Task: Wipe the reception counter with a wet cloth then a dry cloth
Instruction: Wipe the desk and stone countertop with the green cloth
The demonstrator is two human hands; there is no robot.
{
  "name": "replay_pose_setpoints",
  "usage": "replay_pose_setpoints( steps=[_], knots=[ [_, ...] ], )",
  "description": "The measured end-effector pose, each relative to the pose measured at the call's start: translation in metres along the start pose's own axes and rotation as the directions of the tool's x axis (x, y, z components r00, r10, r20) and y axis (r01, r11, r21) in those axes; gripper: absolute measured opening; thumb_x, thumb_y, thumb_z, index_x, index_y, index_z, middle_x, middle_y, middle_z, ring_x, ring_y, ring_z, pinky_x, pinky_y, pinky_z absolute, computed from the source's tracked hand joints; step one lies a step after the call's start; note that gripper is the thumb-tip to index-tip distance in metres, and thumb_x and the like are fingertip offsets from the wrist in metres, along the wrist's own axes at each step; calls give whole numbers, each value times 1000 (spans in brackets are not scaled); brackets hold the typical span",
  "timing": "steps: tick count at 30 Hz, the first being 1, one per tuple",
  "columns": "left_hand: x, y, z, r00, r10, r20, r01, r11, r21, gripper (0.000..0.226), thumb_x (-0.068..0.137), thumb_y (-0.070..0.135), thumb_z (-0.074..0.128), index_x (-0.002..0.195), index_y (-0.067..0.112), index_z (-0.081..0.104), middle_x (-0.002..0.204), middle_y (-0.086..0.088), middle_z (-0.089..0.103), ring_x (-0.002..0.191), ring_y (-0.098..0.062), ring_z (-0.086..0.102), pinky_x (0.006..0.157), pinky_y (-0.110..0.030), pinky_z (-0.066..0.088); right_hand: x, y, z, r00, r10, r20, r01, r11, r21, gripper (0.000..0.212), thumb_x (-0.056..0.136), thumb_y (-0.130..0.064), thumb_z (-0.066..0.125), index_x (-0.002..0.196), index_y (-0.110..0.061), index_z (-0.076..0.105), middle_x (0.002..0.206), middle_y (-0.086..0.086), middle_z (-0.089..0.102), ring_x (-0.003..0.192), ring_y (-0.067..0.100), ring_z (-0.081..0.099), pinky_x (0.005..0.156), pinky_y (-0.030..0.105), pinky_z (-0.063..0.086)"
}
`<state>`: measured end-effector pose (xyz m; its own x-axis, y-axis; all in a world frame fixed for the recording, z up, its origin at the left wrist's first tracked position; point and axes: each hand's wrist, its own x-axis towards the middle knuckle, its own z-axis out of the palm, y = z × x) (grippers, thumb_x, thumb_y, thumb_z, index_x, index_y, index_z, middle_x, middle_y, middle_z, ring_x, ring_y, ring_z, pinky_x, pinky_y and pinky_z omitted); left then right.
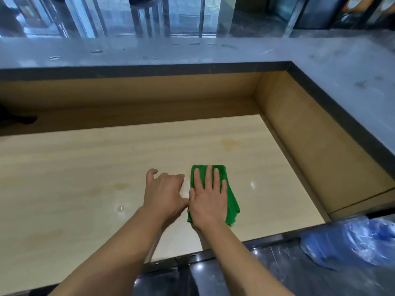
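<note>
A folded green cloth [229,199] lies on the pale wood-grain counter [85,178], right of centre near the front edge. My right hand [209,199] presses flat on the cloth with straight, spread fingers. My left hand [164,193] rests on the bare counter just left of the cloth, fingers loosely bent, holding nothing; its thumb side touches my right hand. Faint damp patches and a few water drops show on the counter to the left and beyond the cloth.
A raised grey stone ledge [192,52] with a dark edge runs along the back and the right side, above brown panel walls [310,146]. A crumpled blue plastic bag [352,238] sits at lower right. A dark object [15,118] lies at far left.
</note>
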<state>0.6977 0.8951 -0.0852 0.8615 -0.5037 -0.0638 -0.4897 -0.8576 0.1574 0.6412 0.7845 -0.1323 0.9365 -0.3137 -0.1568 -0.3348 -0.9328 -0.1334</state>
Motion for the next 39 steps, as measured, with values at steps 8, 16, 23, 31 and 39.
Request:
replay_pose_setpoints(
  steps=[8, 16, 23, 31, 39],
  knots=[
    [67, -9, -9, 986, 60, 156, -71, 995, 70, 120, 53, 74, 70, 148, 20, 19, 156, 0, 24, 145, -15, 14, 112, -42, 6, 65, 102, -31, 999, -18, -28, 17, 998, -55, 64, 95, -52, -2, 155, -32, 2, 163, 2, -9, 150, 20, -7, 122, 39, 6],
    [88, -18, -3, 957, 41, 287, -83, 987, 138, 101, 45, 80, 70, 120, 21, 40, 122, 10, 42, 123, -10, 42, 112, -42, 11, 86, 171, -43, 946, 316, -66, -321, 944, -78, 56, 104, -41, 15, 156, -27, -1, 163, 9, -3, 150, 26, -2, 121, 43, 7],
    [90, -16, -3, 958, 54, 280, -98, 984, 146, 96, 44, 79, 71, 115, 21, 41, 115, 9, 42, 119, -11, 43, 110, -42, 12, 78, 56, -25, 958, 284, -38, -285, 958, -31, 58, 103, -41, 14, 155, -27, -9, 161, 11, -16, 149, 31, -12, 120, 48, -2],
    [91, -12, -9, 943, 14, 332, -73, 984, 165, 101, 44, 80, 71, 120, 19, 41, 125, 5, 45, 124, -13, 43, 113, -44, 7, 89, 53, -30, 985, -167, 47, 169, 985, -34, 56, 103, -48, 17, 154, -36, -4, 162, 0, -16, 149, 19, -16, 121, 42, -3],
    [101, -8, -16, 952, -34, 304, -40, 971, 234, 79, 43, 88, 58, 92, 27, 48, 97, 11, 47, 104, -14, 50, 109, -50, 6, 134, 179, -50, 981, 185, -65, -190, 979, -75, 56, 104, -42, 15, 156, -27, 3, 164, 9, 0, 150, 26, -1, 121, 44, 10]
  ],
)
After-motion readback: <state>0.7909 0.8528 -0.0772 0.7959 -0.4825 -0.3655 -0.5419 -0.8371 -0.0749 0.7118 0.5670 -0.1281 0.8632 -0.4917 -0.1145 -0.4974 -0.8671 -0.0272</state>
